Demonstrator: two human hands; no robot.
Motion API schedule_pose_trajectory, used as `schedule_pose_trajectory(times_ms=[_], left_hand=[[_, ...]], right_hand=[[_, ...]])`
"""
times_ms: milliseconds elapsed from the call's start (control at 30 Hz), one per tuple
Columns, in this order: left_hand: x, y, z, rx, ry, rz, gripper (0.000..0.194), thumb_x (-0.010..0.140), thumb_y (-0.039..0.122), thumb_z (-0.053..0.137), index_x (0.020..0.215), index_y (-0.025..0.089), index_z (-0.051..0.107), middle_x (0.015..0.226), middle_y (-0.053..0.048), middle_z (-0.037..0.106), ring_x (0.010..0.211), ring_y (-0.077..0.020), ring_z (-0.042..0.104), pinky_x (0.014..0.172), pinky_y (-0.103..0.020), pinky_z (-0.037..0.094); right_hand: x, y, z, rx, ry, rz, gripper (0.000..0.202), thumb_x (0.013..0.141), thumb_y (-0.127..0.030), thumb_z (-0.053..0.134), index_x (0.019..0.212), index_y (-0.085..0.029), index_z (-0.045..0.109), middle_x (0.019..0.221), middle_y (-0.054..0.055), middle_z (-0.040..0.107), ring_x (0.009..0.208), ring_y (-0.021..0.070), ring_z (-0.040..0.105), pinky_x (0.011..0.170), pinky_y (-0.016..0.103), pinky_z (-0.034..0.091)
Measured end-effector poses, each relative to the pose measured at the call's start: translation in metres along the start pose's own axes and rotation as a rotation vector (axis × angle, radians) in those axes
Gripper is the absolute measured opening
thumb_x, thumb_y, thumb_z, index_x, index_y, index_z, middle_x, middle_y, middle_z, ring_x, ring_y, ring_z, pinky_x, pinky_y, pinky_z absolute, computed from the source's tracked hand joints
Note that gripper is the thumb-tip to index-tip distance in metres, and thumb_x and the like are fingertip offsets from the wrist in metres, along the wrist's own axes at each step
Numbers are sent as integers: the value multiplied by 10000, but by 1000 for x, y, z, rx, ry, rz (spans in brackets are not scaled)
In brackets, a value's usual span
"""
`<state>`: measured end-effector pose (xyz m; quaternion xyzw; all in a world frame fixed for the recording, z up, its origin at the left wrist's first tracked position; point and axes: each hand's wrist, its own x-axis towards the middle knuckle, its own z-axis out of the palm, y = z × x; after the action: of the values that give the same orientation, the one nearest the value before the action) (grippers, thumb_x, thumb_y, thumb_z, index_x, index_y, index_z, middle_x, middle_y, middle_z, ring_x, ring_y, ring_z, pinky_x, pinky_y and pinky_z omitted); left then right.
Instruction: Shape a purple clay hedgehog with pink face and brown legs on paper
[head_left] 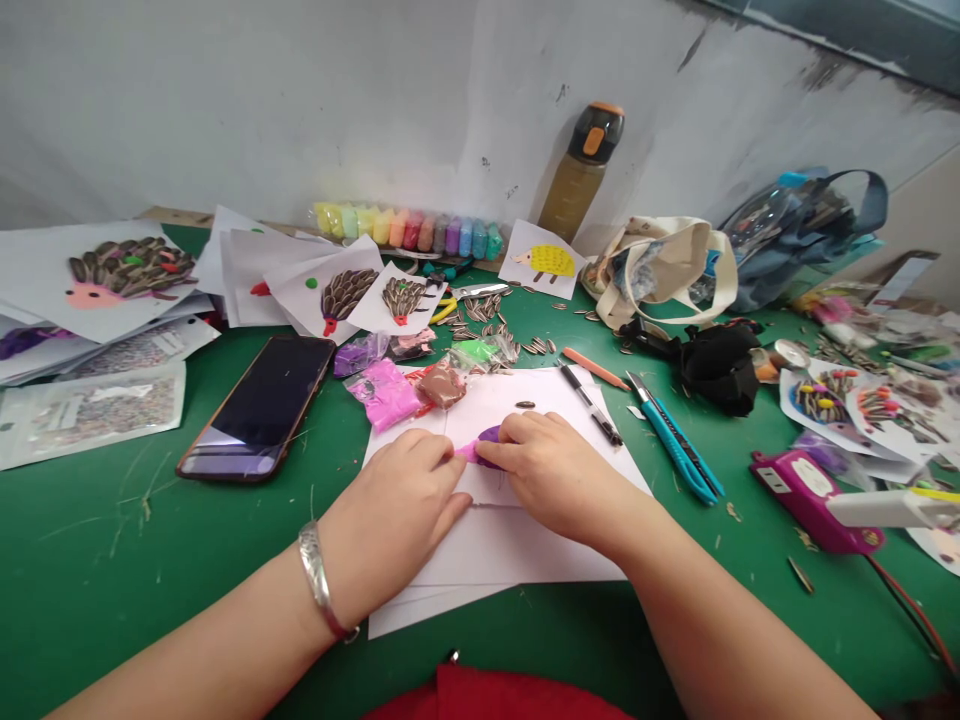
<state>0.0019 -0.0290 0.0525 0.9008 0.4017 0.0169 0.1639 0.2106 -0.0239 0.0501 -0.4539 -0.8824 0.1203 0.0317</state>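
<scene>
White paper sheets (540, 545) lie on the green table below both hands. On them is a flat purple clay shape (491, 435) with a pink clay piece (470, 452) at its left end. My left hand (405, 500), with a silver bracelet at the wrist, has its fingertips at the pink clay; the thumb is apart from the fingers. My right hand (555, 465) rests over the purple clay with curled fingers, the index fingertip pressing near where the two colours meet. It covers part of the purple shape. A single sunflower seed (525, 404) lies just above it.
Clay packets (386, 393) and a black pen (589, 403) lie on the paper's upper part. A phone (259, 410) is at left, a blue cutter (675, 440) at right. Seeds, a bottle (581, 175), a cloth bag (660, 265) and seed-covered hedgehog pictures (112, 280) are farther back.
</scene>
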Motion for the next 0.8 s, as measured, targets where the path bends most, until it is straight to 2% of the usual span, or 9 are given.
schedule_pose_trajectory(times_ms=[167, 667, 800], left_hand=[[1, -1, 0, -15, -2, -5, 184, 948, 270, 536, 1024, 149, 651, 1000, -97, 574, 984, -279, 513, 866, -452, 454], [0, -6, 2, -47, 2, 5, 209, 961, 268, 520, 1052, 144, 662, 1003, -90, 586, 976, -266, 524, 873, -438, 452], [1, -6, 2, -66, 10, 11, 190, 959, 267, 523, 1000, 147, 664, 996, -88, 588, 974, -258, 527, 878, -425, 447]], right_hand=[[1, 0, 0, 4, 16, 13, 361, 909, -85, 452, 1134, -246, 683, 858, 37, 557, 818, 172, 471, 737, 308, 302], [1, -8, 6, -94, 48, -19, 290, 939, -150, 469, 1125, -242, 671, 893, 42, 553, 834, 186, 473, 741, 334, 262], [2, -10, 7, -86, 66, -17, 309, 940, -144, 461, 1158, -242, 656, 906, 44, 559, 832, 184, 472, 745, 334, 264]])
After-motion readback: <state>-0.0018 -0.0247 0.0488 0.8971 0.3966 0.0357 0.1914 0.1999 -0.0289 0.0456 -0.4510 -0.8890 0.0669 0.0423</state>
